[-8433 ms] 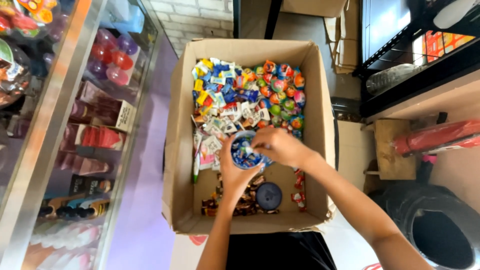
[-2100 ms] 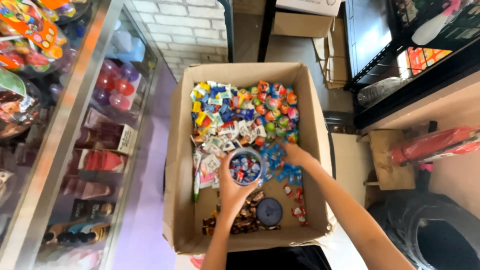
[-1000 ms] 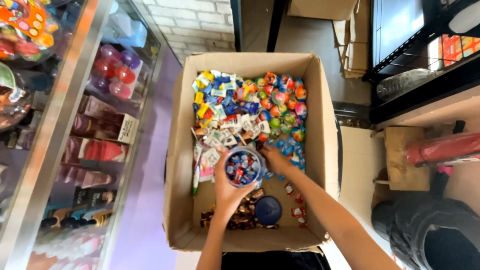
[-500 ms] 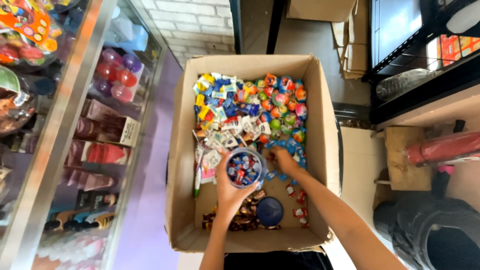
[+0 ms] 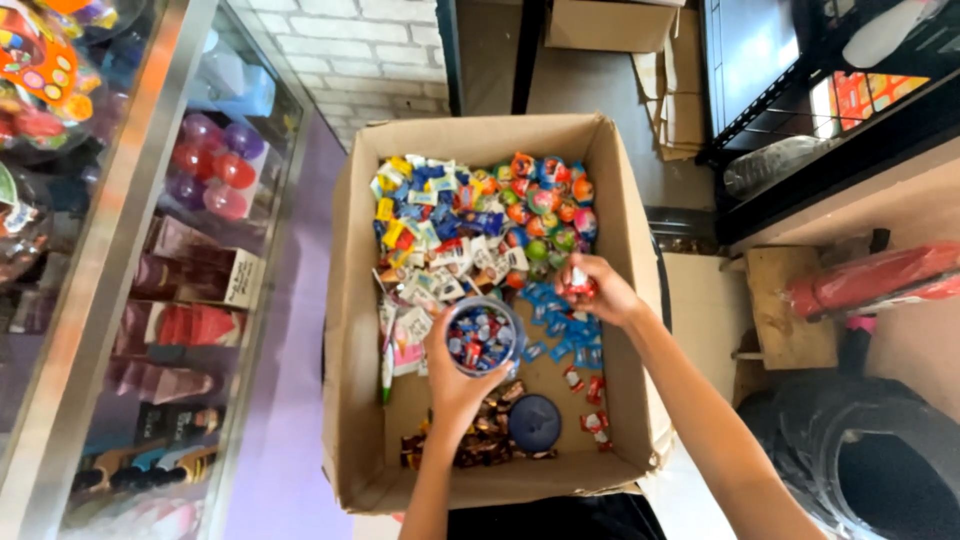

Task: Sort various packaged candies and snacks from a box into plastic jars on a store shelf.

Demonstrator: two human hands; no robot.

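The right hand [image 5: 598, 290] has moved out over the small blue wrapped sweets [image 5: 560, 322] and now pinches a few red and white wrapped sweets [image 5: 577, 283]. A moment ago it was close beside the jar, so it looks like one more pick-up for filling.

The left hand [image 5: 455, 385] is wrapped around the small clear round jar [image 5: 481, 335], holding it upright with its mouth open. The jar is nearly full of red and blue sweets.

Both arms reach forward into the big brown cardboard box [image 5: 350, 330]. A dark blue round lid [image 5: 534, 422] lies on the box floor, just beside the left wrist.
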